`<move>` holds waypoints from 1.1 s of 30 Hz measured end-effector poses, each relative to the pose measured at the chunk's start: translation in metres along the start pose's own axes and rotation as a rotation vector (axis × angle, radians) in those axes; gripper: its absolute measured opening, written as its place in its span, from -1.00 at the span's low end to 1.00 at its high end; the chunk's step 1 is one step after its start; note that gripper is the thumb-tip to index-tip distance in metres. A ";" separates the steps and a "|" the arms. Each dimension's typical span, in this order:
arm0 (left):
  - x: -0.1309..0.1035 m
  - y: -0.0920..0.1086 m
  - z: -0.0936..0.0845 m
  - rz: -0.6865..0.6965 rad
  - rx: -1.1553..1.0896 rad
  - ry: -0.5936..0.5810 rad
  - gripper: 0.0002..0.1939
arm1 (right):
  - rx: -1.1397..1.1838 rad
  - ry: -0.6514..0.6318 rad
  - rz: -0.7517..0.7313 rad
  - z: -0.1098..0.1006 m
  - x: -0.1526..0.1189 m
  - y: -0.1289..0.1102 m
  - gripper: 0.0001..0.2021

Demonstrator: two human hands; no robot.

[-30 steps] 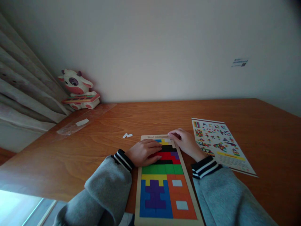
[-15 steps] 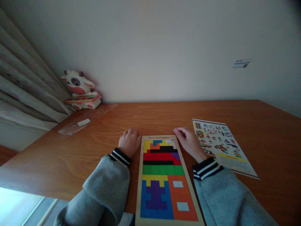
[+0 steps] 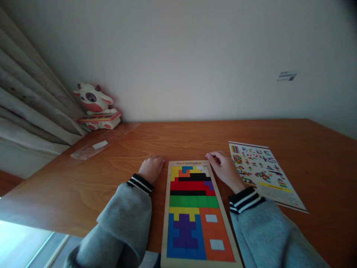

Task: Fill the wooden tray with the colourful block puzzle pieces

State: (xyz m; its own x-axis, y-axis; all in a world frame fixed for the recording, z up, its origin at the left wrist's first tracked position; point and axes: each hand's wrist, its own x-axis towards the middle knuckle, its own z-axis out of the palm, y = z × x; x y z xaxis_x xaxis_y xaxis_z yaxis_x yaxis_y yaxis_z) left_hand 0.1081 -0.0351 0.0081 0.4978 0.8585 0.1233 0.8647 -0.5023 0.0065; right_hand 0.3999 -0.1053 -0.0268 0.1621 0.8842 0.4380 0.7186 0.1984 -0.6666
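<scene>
A wooden tray puzzle [image 3: 165, 223] lies flat, its long side running away from me. Red, black, green, yellow, orange, blue and purple blocks fill most of it, with several white squares showing at the far right corner and in the orange part. My left hand [image 3: 152, 168] rests on the table just left of the tray's far left corner, fingers curled in and holding nothing I can see. Beside the far right corner lies my right hand [image 3: 223, 167], thumb and fingers drawn together, their tips close to the tray's frame. Nothing shows between them.
A printed pattern sheet [image 3: 267, 175] lies to the right, partly behind my right wrist. At the back left stands a cow toy with a keyboard [image 3: 97, 106]. A clear plastic bag [image 3: 89, 149] lies before it. Curtain [image 3: 30, 100] hangs left; a wall [image 3: 200, 63] closes the back.
My left hand has shifted slightly left, away from the tray's edge, and its fingers have curled in more. My right hand and the blocks stay where they were.
</scene>
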 end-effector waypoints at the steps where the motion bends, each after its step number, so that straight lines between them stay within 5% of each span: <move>1: 0.000 0.000 0.000 -0.005 0.008 0.001 -0.70 | 0.003 0.000 0.002 0.000 0.000 0.000 -0.63; 13: 0.000 -0.001 0.003 -0.013 -0.004 0.116 -0.67 | 0.010 -0.029 0.013 0.000 -0.001 -0.001 -0.64; 33: 0.002 -0.012 0.016 0.104 -0.192 0.140 -0.78 | 0.045 -0.135 0.029 -0.007 0.000 -0.004 -0.68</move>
State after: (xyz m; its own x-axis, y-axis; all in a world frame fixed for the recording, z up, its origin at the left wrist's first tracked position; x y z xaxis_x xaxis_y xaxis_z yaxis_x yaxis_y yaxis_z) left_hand 0.0998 -0.0253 -0.0073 0.5578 0.7852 0.2689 0.7738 -0.6092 0.1737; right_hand 0.4017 -0.1089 -0.0194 0.0884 0.9380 0.3351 0.6835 0.1876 -0.7054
